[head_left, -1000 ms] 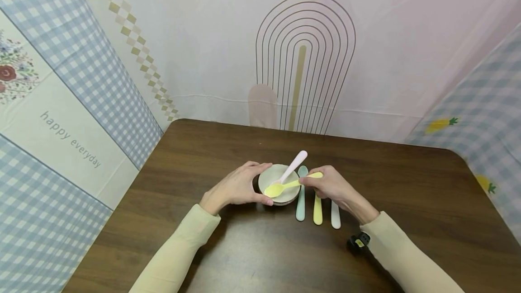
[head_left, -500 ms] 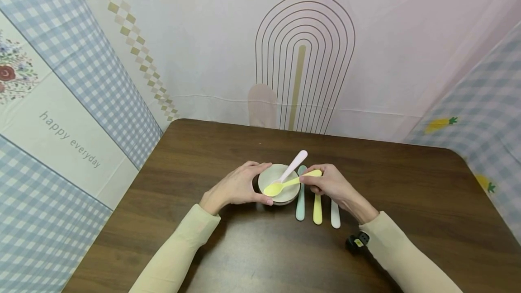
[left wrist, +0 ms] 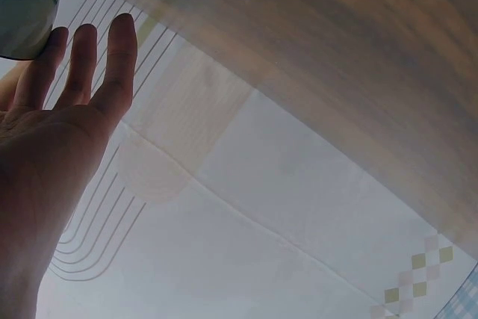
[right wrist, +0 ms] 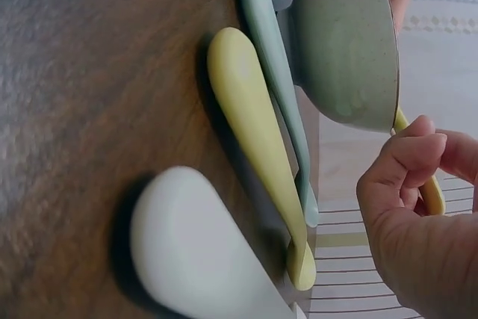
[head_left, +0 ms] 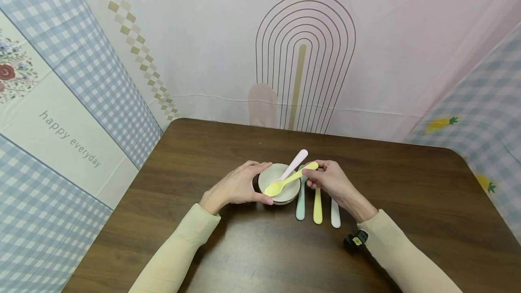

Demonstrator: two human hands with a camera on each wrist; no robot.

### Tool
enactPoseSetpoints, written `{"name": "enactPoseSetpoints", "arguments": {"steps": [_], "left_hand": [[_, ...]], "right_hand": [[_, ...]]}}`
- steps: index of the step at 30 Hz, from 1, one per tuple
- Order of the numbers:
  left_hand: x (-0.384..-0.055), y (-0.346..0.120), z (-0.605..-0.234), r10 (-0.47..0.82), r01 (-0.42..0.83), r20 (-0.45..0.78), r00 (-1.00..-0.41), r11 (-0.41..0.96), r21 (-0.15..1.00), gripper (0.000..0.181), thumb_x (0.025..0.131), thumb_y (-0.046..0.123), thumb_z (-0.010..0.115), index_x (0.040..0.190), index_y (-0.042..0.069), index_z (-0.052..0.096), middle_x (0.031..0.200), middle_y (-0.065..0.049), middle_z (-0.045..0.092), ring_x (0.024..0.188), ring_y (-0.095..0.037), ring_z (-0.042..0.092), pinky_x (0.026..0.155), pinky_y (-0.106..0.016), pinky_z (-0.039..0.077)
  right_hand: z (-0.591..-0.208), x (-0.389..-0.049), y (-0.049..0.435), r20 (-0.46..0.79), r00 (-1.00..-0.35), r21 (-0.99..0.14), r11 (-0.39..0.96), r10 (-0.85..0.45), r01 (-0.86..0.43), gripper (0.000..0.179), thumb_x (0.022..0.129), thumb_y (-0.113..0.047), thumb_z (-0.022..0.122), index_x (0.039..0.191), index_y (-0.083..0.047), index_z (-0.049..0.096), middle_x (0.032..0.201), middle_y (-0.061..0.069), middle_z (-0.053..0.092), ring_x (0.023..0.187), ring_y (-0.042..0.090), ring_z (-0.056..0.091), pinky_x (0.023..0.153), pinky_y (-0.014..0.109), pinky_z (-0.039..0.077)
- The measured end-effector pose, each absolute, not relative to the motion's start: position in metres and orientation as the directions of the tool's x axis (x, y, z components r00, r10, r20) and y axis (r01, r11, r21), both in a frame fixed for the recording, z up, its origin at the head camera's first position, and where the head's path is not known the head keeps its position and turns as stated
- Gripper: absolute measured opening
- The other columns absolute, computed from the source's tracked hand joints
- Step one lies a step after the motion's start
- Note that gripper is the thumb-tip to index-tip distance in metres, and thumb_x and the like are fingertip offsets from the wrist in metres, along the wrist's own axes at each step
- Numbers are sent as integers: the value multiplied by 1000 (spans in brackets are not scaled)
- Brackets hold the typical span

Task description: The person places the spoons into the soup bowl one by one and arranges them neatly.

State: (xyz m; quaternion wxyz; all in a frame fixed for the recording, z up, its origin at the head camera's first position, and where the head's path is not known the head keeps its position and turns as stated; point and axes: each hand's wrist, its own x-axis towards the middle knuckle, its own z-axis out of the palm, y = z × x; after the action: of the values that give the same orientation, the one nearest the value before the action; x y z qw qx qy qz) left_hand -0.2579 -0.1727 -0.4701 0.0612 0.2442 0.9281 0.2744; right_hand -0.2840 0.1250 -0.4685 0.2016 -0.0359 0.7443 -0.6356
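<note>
My left hand point(head_left: 238, 186) grips the side of a small pale bowl point(head_left: 267, 174), thumb at the near rim and fingers around the far side. In the right wrist view the bowl point(right wrist: 347, 50) looks greenish and stands upright. A pink spoon point(head_left: 297, 160) leans in it, handle out over the far right rim. With thumb and fingertips, my right hand point(head_left: 331, 182) pinches the handle of a yellow spoon point(head_left: 288, 179), whose scoop lies over the bowl's inside. Part of that handle is hidden by the fingers.
Right of the bowl lie a mint green spoon point(head_left: 300, 205), a second yellow spoon point(head_left: 318, 209) and a white spoon point(head_left: 335, 215), side by side on the brown wooden table point(head_left: 252, 248). A printed cloth point(head_left: 203, 49) hangs behind the table.
My right hand has shifted slightly up and left, tilting the yellow spoon's handle end further away from me. The left hand and bowl stay in place.
</note>
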Motion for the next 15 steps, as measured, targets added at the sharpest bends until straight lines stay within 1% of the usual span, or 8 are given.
{"name": "enactPoseSetpoints", "arguments": {"steps": [9, 15], "left_hand": [[-256, -173, -470, 481, 407, 10, -877, 732, 547, 106, 77, 58, 95, 165, 17, 50, 156, -6, 64, 149, -25, 54, 120, -49, 51], [-258, -174, -471, 481, 408, 13, -876, 729, 550, 106, 78, 58, 94, 165, 16, 50, 157, -5, 63, 149, -24, 54, 120, -48, 51]], "right_hand": [[-472, -285, 122, -260, -913, -963, 155, -314, 221, 23, 108, -10, 66, 123, 7, 62, 82, -3, 70, 73, 5, 67, 67, 18, 58], [-476, -285, 121, -250, -911, -966, 145, -328, 213, 24, 109, -10, 64, 126, 6, 59, 84, -3, 68, 73, 6, 64, 66, 20, 55]]}}
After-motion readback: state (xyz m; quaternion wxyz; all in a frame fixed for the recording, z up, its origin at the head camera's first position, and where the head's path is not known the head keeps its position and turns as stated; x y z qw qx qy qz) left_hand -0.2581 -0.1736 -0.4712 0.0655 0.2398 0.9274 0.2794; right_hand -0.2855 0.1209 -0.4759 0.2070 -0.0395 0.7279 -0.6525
